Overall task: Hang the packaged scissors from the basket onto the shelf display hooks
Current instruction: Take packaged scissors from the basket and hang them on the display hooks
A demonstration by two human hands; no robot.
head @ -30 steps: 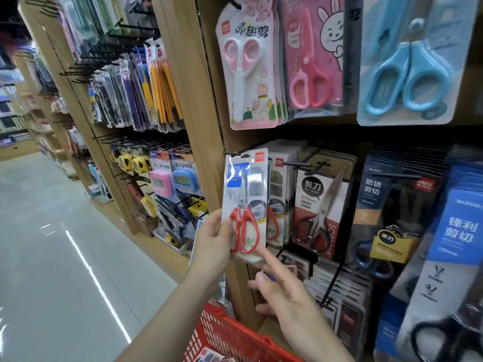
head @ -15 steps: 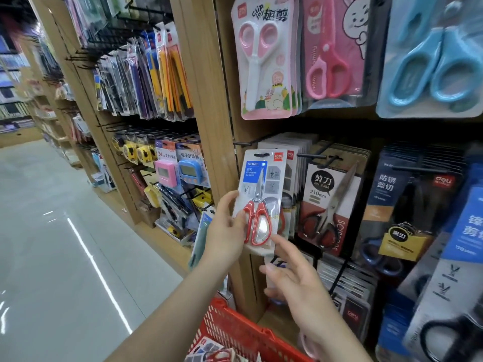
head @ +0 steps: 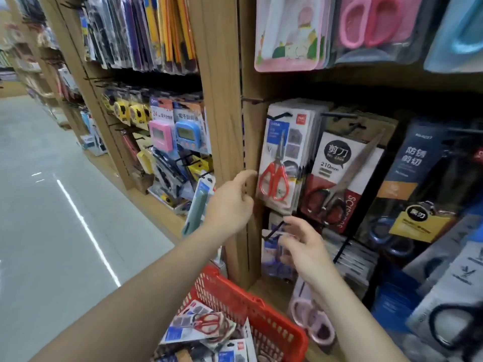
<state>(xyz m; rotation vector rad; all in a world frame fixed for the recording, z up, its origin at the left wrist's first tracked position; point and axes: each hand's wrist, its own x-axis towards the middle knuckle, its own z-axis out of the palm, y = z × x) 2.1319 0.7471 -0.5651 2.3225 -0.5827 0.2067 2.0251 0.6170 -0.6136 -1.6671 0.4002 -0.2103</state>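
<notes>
A pack of red-handled scissors [head: 277,163] hangs at the front of a row of like packs on a black hook [head: 281,116] beside the wooden upright. My left hand [head: 231,202] hovers just left of the pack, fingers loosely curled, holding nothing. My right hand [head: 304,244] is below the pack with spread fingers, empty. The red basket [head: 261,320] sits low in front, with several more scissor packs [head: 201,326] inside.
A wooden upright [head: 224,100] divides the shelf bays. Brown 210 mm scissor packs [head: 339,173] and dark-blue packs [head: 415,178] hang to the right, pink children's scissors [head: 290,32] above. Timers and tape measures [head: 170,131] hang left. The aisle floor [head: 52,205] stretches left.
My left hand has let go of the red-handled scissor pack, which now hangs on the hook. Both hands have drawn slightly back, and the view has tilted down toward the basket.
</notes>
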